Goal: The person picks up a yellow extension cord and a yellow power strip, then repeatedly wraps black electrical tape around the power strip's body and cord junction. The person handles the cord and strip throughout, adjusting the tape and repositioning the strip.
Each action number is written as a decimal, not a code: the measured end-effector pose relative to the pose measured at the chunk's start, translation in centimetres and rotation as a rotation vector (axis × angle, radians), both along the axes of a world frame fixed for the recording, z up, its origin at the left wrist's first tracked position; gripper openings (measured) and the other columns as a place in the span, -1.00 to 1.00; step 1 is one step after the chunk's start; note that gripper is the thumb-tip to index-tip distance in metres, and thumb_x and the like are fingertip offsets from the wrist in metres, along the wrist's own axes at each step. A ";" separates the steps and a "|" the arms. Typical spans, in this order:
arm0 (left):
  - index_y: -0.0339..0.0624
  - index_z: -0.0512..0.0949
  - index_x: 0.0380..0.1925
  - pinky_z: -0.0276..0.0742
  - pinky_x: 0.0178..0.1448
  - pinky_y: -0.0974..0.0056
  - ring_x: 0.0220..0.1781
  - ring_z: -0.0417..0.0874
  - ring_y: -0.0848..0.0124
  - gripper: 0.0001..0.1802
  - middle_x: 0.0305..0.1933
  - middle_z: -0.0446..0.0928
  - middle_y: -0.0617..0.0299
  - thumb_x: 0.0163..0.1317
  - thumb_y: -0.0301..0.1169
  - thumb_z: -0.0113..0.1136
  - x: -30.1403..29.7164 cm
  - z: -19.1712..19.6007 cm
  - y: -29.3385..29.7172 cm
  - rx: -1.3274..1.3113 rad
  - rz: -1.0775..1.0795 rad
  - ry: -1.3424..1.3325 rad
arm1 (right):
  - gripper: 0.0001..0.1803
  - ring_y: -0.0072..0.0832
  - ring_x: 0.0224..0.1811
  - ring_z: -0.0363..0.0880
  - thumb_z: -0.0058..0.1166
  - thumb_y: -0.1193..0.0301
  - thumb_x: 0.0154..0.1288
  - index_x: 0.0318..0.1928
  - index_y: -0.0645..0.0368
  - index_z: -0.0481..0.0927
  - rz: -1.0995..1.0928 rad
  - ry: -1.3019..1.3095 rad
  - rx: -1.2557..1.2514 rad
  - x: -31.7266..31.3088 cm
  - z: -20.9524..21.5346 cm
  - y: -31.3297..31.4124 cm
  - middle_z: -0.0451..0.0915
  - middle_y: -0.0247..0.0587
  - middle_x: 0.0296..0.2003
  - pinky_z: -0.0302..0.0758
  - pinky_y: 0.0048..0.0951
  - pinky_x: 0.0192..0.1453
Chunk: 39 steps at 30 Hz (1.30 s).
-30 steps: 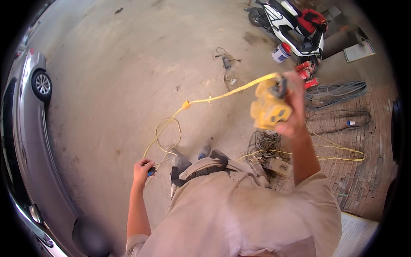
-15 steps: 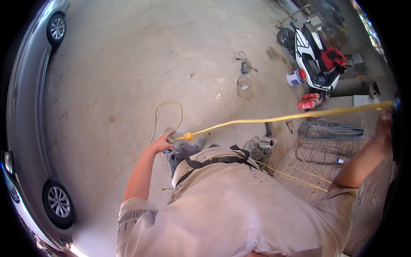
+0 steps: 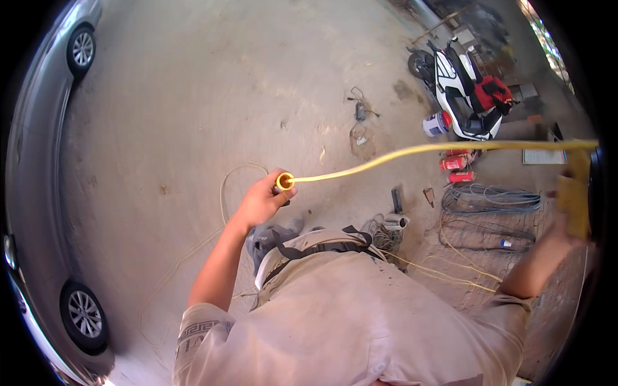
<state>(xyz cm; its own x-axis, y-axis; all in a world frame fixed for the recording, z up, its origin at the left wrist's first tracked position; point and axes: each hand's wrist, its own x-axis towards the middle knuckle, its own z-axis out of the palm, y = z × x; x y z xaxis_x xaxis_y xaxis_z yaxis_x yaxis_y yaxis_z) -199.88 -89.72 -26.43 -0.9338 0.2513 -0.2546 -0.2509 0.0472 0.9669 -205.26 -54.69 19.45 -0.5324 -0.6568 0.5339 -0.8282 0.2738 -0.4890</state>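
Note:
My left hand (image 3: 259, 204) is closed around a round yellow collar (image 3: 279, 181), its hollow end facing up. From inside that collar runs a yellow cable (image 3: 386, 156), which stretches in a slight curve across to the far right. There my right hand (image 3: 566, 222), smeared by motion and partly cut off by the dark rim, grips the cable's other part, next to a blurred yellow blocky piece (image 3: 573, 196). A thinner pale-yellow cord (image 3: 222, 193) loops on the ground beyond my left hand.
A silver car (image 3: 38, 193) stands along the left. At right are a white scooter (image 3: 450, 83), a bucket (image 3: 434, 125), red cylinders (image 3: 456, 162) and coiled grey cable (image 3: 489, 199). A black adapter with leads (image 3: 360, 111) lies ahead. More tangled cable (image 3: 384, 235) lies near my waist.
My left hand has moved up and slightly right, turning the yellow collar's hollow end upward. A blurred yellow piece now shows at my right hand. The view has shifted slightly.

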 end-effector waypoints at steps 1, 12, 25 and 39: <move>-0.20 0.54 0.05 0.61 -0.15 0.25 -0.33 0.67 0.42 -0.67 -0.32 0.65 0.17 0.41 -0.31 0.37 -0.5 2.8 -0.3 -0.072 -0.026 0.056 | -0.19 -0.28 0.12 0.61 0.43 0.20 0.17 0.40 0.02 0.36 -0.013 -0.134 -0.034 0.2 -2.0 0.0 0.51 -0.15 0.19 0.69 -0.26 0.10; -0.17 0.52 0.04 0.60 -0.20 0.05 -0.24 0.77 -0.02 -0.59 -0.25 0.75 0.06 0.39 -0.14 0.34 -2.9 18.5 1.6 -0.535 -0.338 0.456 | -0.08 -0.51 0.00 0.61 0.52 0.48 -0.05 0.39 0.07 0.40 -0.076 -0.745 0.183 1.5 -15.9 -1.3 0.49 -0.21 0.16 0.67 -0.43 -0.04; -0.34 0.55 0.10 0.52 -0.15 0.35 -0.27 0.59 0.54 -0.55 -0.25 0.63 0.28 0.48 -0.15 0.30 -4.6 22.5 3.9 0.061 -0.676 0.039 | 0.22 -0.44 0.04 0.65 0.60 0.26 -0.10 0.54 0.06 0.10 0.241 -1.484 -0.307 0.4 -19.3 2.4 0.56 -0.10 0.14 0.63 -0.47 0.09; -0.21 0.65 0.00 0.51 -0.26 0.41 -0.25 0.61 0.61 -0.44 -0.33 0.66 0.37 0.50 0.12 0.16 -5.6 24.2 4.1 0.108 -0.762 -0.063 | 0.35 -0.23 0.20 0.60 0.66 0.15 -0.20 0.55 0.15 0.04 0.492 -1.750 -0.687 0.5 -22.1 1.8 0.45 -0.06 0.25 0.59 -0.32 0.23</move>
<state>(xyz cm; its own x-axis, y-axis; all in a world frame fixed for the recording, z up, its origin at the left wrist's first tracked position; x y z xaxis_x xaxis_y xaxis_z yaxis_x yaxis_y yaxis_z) -205.44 -85.63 -2.22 -0.4774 0.8455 -0.2391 -0.2416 0.1354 0.9609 -204.76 -52.86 -2.61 -0.5399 -0.8347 -0.1087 0.6846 -0.3603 -0.6336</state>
